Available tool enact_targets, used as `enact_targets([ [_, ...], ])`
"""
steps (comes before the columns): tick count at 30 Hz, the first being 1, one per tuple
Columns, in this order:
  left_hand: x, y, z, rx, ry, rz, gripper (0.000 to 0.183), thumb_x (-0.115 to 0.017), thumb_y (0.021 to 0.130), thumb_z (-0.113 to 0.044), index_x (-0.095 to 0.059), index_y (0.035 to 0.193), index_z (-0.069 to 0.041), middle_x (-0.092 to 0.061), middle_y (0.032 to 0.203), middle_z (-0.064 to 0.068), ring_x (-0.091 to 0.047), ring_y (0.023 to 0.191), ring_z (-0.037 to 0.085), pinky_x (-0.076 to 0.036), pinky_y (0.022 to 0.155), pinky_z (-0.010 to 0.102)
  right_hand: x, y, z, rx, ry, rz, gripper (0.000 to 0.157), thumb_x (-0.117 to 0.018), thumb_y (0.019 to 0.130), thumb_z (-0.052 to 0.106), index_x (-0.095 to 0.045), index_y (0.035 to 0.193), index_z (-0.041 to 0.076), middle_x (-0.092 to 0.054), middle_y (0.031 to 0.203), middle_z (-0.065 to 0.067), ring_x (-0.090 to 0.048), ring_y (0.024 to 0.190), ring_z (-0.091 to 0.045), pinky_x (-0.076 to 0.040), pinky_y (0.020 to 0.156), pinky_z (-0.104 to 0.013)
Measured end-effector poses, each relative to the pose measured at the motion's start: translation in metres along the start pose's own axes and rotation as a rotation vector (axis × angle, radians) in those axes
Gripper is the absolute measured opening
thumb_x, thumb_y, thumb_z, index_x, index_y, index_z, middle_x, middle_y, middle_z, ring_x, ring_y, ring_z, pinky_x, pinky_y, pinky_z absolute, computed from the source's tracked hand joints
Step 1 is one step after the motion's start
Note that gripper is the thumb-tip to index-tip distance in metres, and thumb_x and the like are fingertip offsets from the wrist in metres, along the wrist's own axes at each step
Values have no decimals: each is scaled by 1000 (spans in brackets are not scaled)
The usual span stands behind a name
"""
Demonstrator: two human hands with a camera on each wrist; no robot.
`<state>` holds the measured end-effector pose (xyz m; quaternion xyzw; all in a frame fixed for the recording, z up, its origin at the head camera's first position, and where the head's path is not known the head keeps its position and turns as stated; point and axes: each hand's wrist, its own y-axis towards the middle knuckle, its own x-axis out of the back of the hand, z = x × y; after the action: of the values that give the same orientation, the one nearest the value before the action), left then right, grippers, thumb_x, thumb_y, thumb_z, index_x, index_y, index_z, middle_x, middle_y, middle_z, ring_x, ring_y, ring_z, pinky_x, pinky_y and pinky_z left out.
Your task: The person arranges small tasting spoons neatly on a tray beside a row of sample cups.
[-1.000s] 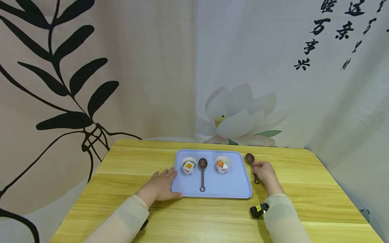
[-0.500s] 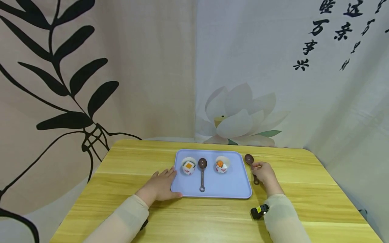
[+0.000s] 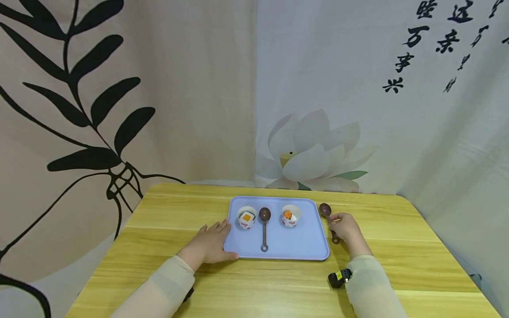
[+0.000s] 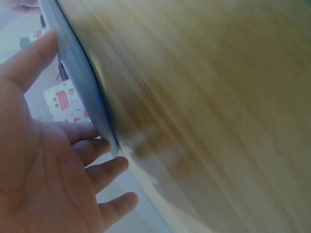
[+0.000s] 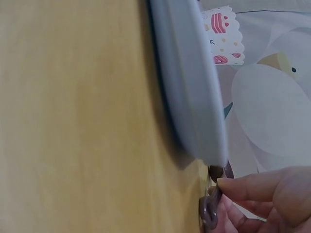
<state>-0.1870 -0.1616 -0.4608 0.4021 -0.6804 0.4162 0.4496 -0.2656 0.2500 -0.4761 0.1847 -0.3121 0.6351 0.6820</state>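
Note:
My right hand (image 3: 346,227) pinches the handle of a brown spoon (image 3: 325,209) just off the tray's right edge; its round bowl points away from me and the ringed handle end (image 5: 209,213) shows in the right wrist view. With fingers spread straight, my left hand (image 3: 210,243) touches the left edge and near left corner of the light blue tray (image 3: 294,247). On the tray lies a second brown spoon (image 3: 264,229), between two printed paper cups. The left cup (image 3: 246,222) holds a white and orange piece, the right cup (image 3: 290,221) an orange and white one.
The wooden table (image 3: 238,287) extends around the tray on all sides. A black wrist camera (image 3: 337,279) sits by the right sleeve. Behind the table hangs a printed curtain (image 3: 207,88) with leaves, a lotus and black characters.
The spoon in my right hand has shifted very slightly toward me and left. My left hand and the tray stay practically where they were.

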Motion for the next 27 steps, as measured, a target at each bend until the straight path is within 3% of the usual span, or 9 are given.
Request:
enact_targets([
  [10, 2, 0, -1, -4, -20, -4, 99, -69, 85, -61, -35, 153, 2, -28, 162, 18, -30, 146, 39, -21, 115, 63, 0, -5, 3, -44, 70, 23, 27, -64, 90, -4, -61, 116, -12, -66, 89, -18, -59, 65, -17, -51, 56, -26],
  [27, 1, 0, 0, -1, -17, 0, 100, -69, 85, -62, -35, 153, 2, -27, 162, 18, -30, 146, 40, -21, 115, 63, 10, -13, 0, -15, 120, 48, 30, -64, 91, -5, -59, 119, -15, -68, 89, -18, -59, 65, -15, -53, 57, -27],
])
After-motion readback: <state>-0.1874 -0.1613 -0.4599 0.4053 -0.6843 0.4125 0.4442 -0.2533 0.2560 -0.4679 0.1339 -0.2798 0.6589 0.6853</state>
